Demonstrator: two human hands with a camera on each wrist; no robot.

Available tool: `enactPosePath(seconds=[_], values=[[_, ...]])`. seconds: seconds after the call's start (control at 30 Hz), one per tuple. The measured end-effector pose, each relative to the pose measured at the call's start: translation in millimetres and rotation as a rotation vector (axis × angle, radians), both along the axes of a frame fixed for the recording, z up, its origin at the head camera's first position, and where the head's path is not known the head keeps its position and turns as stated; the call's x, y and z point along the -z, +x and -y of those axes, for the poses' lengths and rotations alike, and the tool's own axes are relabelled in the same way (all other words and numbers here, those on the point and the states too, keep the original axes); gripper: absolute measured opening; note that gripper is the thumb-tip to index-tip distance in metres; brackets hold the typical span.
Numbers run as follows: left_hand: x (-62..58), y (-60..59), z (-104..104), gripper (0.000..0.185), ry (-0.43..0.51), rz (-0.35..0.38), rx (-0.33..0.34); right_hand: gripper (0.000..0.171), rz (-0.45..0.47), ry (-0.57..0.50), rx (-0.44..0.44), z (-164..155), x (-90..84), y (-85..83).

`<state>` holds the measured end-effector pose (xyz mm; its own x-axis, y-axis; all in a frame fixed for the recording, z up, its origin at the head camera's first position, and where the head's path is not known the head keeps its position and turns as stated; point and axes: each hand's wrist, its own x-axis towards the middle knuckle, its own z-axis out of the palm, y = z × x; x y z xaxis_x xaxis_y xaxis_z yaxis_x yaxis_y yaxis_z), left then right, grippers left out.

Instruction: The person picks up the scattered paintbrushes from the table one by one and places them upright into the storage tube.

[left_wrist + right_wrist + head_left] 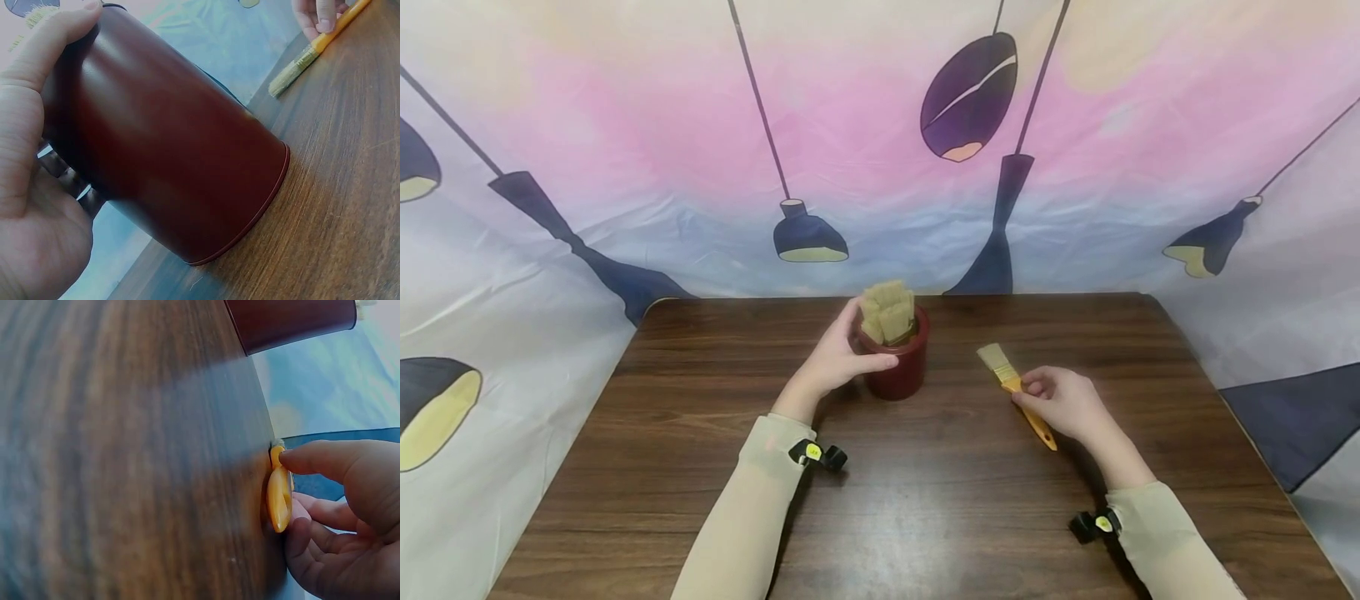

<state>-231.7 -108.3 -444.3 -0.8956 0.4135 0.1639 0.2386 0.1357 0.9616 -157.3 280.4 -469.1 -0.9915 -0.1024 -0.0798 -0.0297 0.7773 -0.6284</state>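
My left hand [838,354] grips a dark red cup [897,372] near its rim, with the thumb across the near side. Several paintbrushes [889,312] stand in the cup, pale bristles up and handles hidden inside. In the left wrist view the smooth wall of the cup [169,131] fills the middle, its base at the table. To the right, my right hand [1063,400] pinches the yellow handle of a flat paintbrush [1036,425] between thumb and fingers. The brush lies low over the table, its pale bristles [992,357] pointing away and left. In the right wrist view, the handle end [279,500] faces the camera.
Both hands work above a dark brown wooden table [917,500]. Behind it hangs a cloth backdrop [850,125] printed with dark lamps in pink and blue. A small black camera sits on each wrist [820,456].
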Motion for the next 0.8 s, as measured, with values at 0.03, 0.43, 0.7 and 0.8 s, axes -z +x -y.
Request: enactPosePath(seconds=[0.03, 0.43, 0.7, 0.8], values=[[0.1, -0.1, 0.0, 0.099, -0.001, -0.001, -0.001, 0.042, 0.000, 0.002, 0.001, 0.4, -0.2, -0.1], [-0.2, 0.5, -0.1, 0.102, 0.009, 0.002, 0.009, 0.038, 0.009, 0.015, 0.021, 0.7, 1.0, -2.6], [0.7, -0.2, 0.2, 0.102, 0.008, 0.000, 0.003, 0.031, -0.041, -0.010, 0.010, -6.0, 5.8, -6.2], [1.2, -0.4, 0.3, 0.103, 0.009, 0.002, 0.005, 0.030, -0.065, -0.022, 0.016, -6.9, 6.0, -6.7]])
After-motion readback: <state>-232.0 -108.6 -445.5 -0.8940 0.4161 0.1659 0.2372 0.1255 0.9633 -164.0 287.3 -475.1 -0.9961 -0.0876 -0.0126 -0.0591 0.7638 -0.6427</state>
